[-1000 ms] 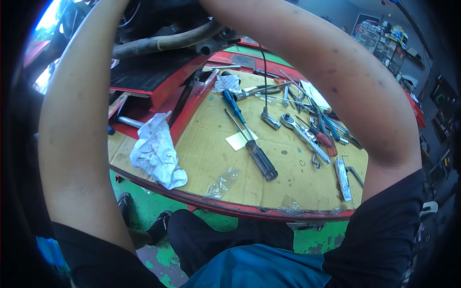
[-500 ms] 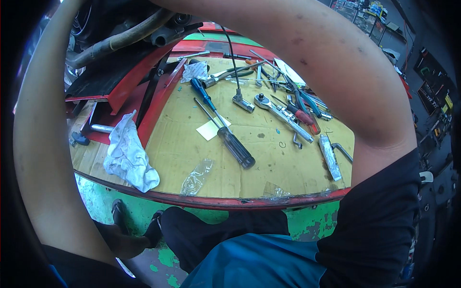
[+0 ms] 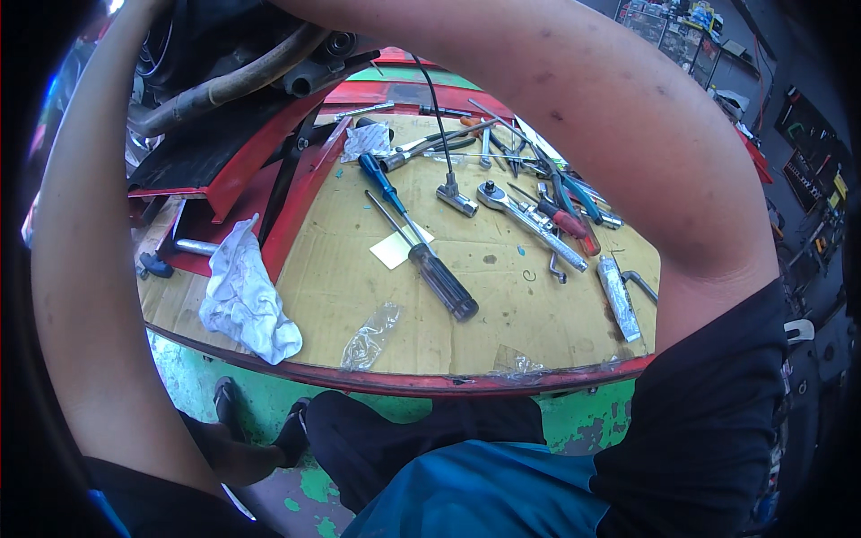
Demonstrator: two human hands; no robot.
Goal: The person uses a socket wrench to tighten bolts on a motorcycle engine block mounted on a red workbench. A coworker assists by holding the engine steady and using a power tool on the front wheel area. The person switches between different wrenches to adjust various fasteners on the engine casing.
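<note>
1. Honestly, not much has changed in the last second. The view has swung a bit, so the desk stuff sits further left, but both arms are still raised and the tools lie where they were. My read: the work is up by the machine, and nothing on the desk is in use.

2. That dark machine is upper left, its bent pipe above a red stand with a black top. Left forearm and right forearm both run out past the top edge around there.

3. Left hand and right hand are both out of sight, so no clue whether the fingers are clenched, released or gripping something.

4. Containers: a clear plastic bag lies near the front edge, and I can't make out anything inside. The whitish tube over on the right hides its contents, if any. Shelves at the back hold small goods, too tiny to name.

5. Loose bits: clear-handled screwdriver with its shaft across a pale yellow paper, blue-handled screwdriver just beside, ratchet further right, crumpled white rag on the left.
</note>
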